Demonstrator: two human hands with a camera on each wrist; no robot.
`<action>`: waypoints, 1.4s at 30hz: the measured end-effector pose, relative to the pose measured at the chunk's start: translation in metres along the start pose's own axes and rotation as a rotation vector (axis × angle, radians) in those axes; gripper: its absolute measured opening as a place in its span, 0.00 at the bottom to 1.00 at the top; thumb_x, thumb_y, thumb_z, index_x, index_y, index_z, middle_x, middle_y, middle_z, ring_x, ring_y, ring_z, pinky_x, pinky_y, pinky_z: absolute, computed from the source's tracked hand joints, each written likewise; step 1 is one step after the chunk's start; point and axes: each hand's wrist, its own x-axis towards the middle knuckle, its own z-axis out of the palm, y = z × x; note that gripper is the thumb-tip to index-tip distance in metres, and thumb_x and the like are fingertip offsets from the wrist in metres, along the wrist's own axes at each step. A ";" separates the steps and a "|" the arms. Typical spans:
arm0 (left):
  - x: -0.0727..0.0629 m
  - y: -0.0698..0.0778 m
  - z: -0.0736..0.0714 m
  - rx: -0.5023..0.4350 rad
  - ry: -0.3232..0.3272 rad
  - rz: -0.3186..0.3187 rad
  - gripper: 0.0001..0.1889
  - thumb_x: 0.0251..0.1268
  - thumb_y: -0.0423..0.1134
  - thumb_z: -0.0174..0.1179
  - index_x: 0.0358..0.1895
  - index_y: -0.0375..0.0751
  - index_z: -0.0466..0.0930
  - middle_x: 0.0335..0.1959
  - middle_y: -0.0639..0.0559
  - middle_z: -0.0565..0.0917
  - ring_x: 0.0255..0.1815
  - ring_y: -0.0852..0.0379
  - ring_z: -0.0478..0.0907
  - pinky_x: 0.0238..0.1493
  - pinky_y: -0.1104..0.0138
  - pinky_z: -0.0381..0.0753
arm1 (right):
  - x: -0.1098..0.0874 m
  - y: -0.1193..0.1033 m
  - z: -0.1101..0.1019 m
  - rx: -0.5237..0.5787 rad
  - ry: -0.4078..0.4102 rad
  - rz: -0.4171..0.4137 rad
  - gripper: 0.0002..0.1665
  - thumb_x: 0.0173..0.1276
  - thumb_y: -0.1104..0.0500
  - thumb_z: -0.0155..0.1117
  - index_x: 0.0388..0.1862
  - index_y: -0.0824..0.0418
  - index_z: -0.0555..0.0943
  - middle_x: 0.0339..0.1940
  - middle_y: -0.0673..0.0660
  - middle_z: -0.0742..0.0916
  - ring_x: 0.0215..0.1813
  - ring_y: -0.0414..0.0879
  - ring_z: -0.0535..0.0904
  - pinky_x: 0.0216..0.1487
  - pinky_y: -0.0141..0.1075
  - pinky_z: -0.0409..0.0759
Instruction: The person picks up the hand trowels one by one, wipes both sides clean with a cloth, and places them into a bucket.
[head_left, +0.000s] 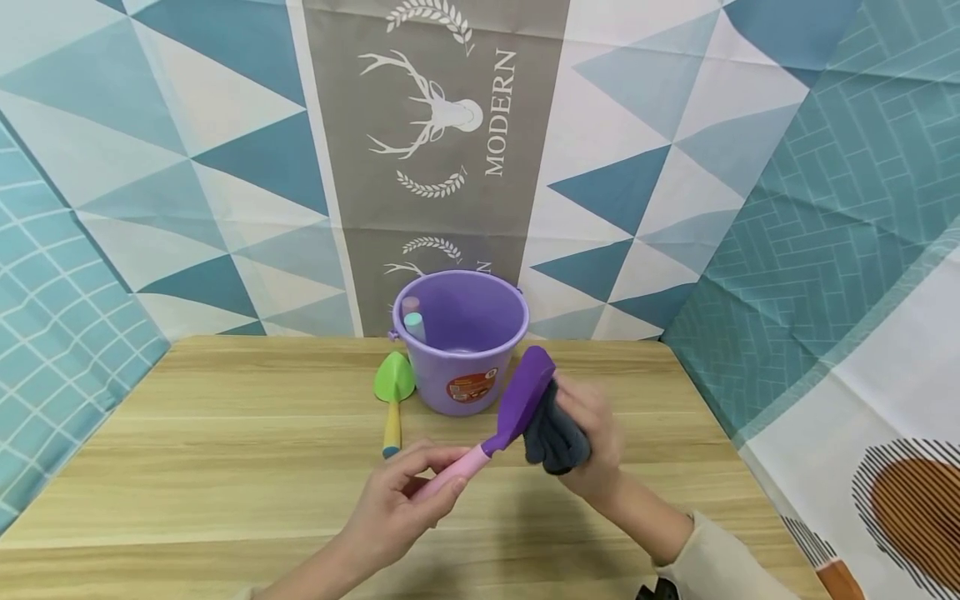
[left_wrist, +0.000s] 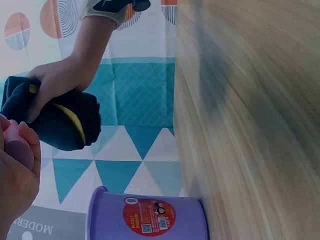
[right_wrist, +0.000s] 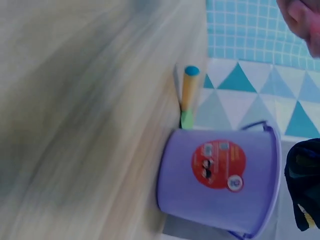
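My left hand [head_left: 405,496] grips the pink handle of a purple toy shovel [head_left: 522,396], its blade pointing up and to the right above the table. My right hand [head_left: 596,433] holds a bunched dark cloth [head_left: 557,433] right at the underside of the blade. In the left wrist view, a yellow stripe runs across the cloth [left_wrist: 60,125], and the right hand [left_wrist: 62,77] wraps over it. Only a bit of the cloth [right_wrist: 305,185] shows at the edge of the right wrist view, where the left hand [right_wrist: 302,22] appears in the top corner.
A purple bucket [head_left: 461,375] with a red label stands at the table's back, two handle ends, pink and teal, leaning inside it. Left of it lies a green trowel [head_left: 394,379] with a yellow handle. Patterned cloth hangings [head_left: 622,208] surround the wooden table [head_left: 247,450].
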 end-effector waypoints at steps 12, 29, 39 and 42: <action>-0.001 0.002 -0.006 0.004 0.031 0.013 0.16 0.56 0.19 0.57 0.48 0.34 0.79 0.34 0.45 0.77 0.16 0.64 0.69 0.10 0.75 0.70 | -0.005 0.000 0.000 0.105 -0.110 -0.032 0.14 0.64 0.63 0.61 0.39 0.77 0.77 0.51 0.67 0.83 0.49 0.55 0.80 0.49 0.38 0.79; -0.002 -0.002 -0.006 -0.080 0.007 0.059 0.19 0.54 0.15 0.55 0.48 0.31 0.79 0.34 0.44 0.77 0.16 0.60 0.68 0.09 0.76 0.68 | -0.008 -0.004 0.006 0.060 -0.075 -0.030 0.16 0.63 0.62 0.61 0.38 0.78 0.78 0.48 0.66 0.84 0.45 0.54 0.81 0.48 0.37 0.79; -0.004 -0.001 -0.016 -0.011 0.029 0.055 0.19 0.53 0.16 0.57 0.49 0.33 0.79 0.33 0.47 0.76 0.18 0.62 0.69 0.10 0.76 0.70 | -0.014 0.004 0.000 0.124 -0.194 0.013 0.19 0.62 0.63 0.62 0.44 0.79 0.77 0.51 0.70 0.82 0.52 0.56 0.80 0.51 0.41 0.79; -0.005 -0.003 -0.017 0.004 0.013 0.078 0.19 0.52 0.16 0.58 0.48 0.35 0.80 0.34 0.47 0.78 0.20 0.64 0.71 0.11 0.76 0.71 | -0.009 0.009 -0.004 0.146 -0.147 0.088 0.23 0.62 0.64 0.62 0.48 0.82 0.74 0.52 0.70 0.80 0.57 0.55 0.77 0.58 0.40 0.76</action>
